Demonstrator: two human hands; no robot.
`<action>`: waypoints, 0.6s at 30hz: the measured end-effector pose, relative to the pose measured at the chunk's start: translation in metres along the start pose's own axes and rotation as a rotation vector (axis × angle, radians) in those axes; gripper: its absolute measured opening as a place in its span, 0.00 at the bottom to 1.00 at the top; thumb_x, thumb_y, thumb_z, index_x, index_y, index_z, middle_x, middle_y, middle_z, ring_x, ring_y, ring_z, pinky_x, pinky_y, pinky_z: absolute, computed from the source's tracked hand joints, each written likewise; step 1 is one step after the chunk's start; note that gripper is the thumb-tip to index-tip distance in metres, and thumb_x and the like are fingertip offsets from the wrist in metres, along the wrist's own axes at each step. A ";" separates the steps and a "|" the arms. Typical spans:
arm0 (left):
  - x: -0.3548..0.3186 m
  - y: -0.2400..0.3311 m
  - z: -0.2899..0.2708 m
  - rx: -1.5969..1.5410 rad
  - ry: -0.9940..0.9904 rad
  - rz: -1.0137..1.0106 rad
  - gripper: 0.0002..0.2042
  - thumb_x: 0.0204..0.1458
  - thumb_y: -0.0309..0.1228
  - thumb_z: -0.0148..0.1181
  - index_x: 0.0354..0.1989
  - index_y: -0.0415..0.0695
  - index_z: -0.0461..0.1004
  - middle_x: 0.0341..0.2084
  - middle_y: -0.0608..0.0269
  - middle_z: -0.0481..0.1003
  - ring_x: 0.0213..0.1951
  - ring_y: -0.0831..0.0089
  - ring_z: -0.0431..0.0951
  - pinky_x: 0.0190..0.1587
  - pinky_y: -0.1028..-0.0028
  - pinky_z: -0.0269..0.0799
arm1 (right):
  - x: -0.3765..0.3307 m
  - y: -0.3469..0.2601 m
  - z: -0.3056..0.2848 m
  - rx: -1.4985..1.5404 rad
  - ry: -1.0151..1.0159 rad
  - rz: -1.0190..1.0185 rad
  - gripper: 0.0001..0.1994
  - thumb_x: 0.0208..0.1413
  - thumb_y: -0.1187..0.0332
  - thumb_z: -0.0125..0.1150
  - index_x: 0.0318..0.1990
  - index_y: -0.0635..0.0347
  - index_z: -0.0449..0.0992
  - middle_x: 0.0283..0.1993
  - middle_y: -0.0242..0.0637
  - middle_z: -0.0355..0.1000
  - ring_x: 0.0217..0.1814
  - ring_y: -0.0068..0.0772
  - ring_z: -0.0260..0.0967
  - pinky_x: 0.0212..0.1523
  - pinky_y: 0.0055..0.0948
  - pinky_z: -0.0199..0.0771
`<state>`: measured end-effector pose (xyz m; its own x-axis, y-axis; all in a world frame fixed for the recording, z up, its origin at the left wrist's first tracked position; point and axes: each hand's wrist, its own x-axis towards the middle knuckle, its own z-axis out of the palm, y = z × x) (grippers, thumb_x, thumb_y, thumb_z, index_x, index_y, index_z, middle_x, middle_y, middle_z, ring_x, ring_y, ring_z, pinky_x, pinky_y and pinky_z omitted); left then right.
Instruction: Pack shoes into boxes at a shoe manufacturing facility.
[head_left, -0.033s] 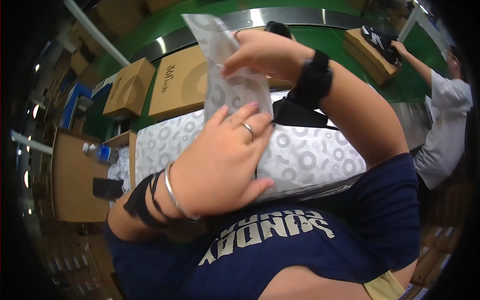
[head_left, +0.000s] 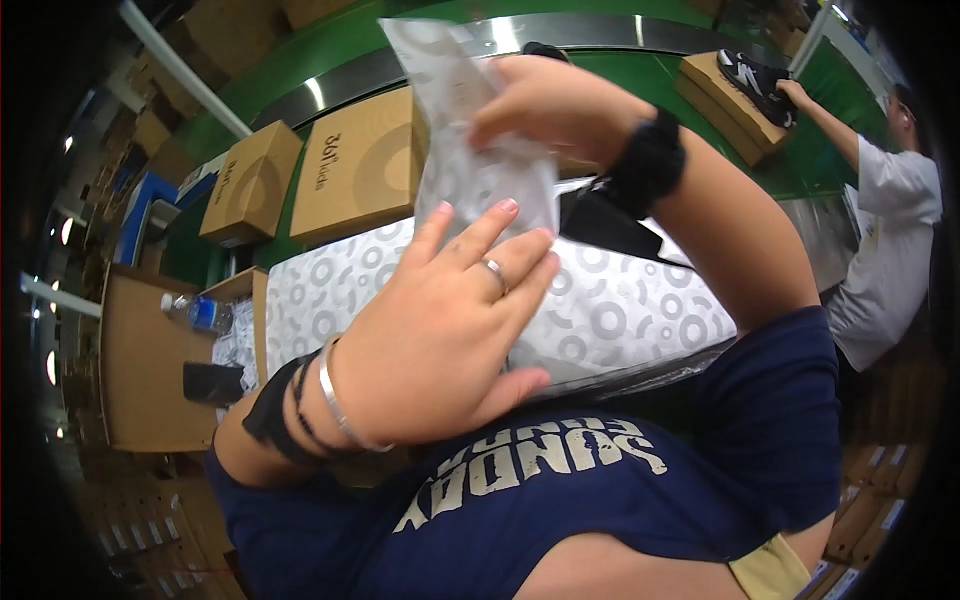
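Both hands work a thin translucent plastic bag (head_left: 470, 150) held up close in front of the chest, above a white sheet with grey ring print (head_left: 620, 310) that covers the bench. The right hand (head_left: 545, 100), with a black wrist strap (head_left: 648, 165) behind it, is closed in a pinch on the bag's upper part, fingers curled over its right edge. The left hand (head_left: 440, 330), wearing a ring and a thin bangle, lies with fingers spread and fairly straight against the lower front of the bag, supporting rather than gripping it; whether its thumb catches the film from behind cannot be told. To handle this well, the pinch at the top should stay firm but near the edge, since film this thin stretches or tears if pulled from one point, and the flat left palm should keep the bag from folding on itself. What is inside the bag is too blurred to tell. Keeping the bag over the ring-print sheet seems wise, so anything that slips lands on it. Beyond it, brown cardboard boxes (head_left: 355, 165) sit by a green conveyor belt (head_left: 620, 60) with a metal rim. At the far right another person in a white shirt (head_left: 890, 260) reaches to a box holding a dark shoe (head_left: 750, 75), well apart from this work. A water bottle (head_left: 200, 312) lies on the side tray at left.
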<state>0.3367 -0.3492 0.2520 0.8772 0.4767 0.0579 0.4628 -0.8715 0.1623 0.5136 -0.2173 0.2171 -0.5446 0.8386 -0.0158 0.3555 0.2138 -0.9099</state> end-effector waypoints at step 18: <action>0.053 -0.071 0.133 0.056 -0.181 -0.181 0.32 0.31 0.53 0.60 0.50 0.58 0.68 0.56 0.51 0.56 0.59 0.40 0.47 0.55 0.38 0.34 | 0.001 0.163 -0.052 -0.545 0.886 0.070 0.39 0.36 0.63 0.67 0.58 0.57 0.55 0.58 0.60 0.49 0.58 0.52 0.53 0.55 0.35 0.58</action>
<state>0.3673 -0.2770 0.1121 0.7854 0.6018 -0.1450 0.6166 -0.7810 0.0988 0.6108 -0.1559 0.0903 0.1649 0.8780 0.4493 0.7798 0.1629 -0.6045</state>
